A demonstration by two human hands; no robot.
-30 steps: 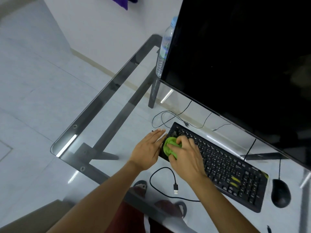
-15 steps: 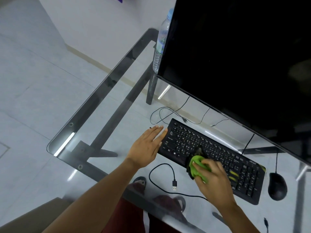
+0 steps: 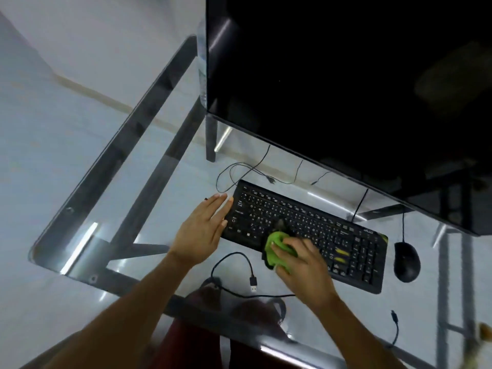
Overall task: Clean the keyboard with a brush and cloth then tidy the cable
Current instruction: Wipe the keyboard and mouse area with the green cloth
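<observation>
Pale floor tiles show through the glass desk (image 3: pixel 149 166) I am leaning over, its dark metal frame running diagonally beneath the pane. From my head view, a big black monitor (image 3: pixel 346 89) fills the upper right, its screen dark, and a clear water bottle (image 3: pixel 203 75) peeks out just beside its left edge.

Below the monitor lies the black keyboard (image 3: pixel 319 230), set at a slant on the glass. My left hand (image 3: pixel 202 230) rests flat beside the keyboard's left end, fingers straight and together, the fingertips touching that edge; it holds nothing. My right hand (image 3: pixel 303 265) sits over the front middle of the keyboard with its fingers curled round a bright green cloth (image 3: pixel 277 249), bunched up and pressed against the keys and the front edge. Something dark pokes out just above the cloth, but it is too blurred for me to tell what it is.

The keyboard's cable (image 3: pixel 234 262) loops loose on the glass in front of the keyboard, between my two forearms, and its USB plug (image 3: pixel 253 282) lies free, not connected to anything. A thinner wire (image 3: pixel 239 171) curls behind the keyboard's left corner. A black mouse (image 3: pixel 406 261) sits just right of the keyboard, its cord running up toward the monitor.
</observation>
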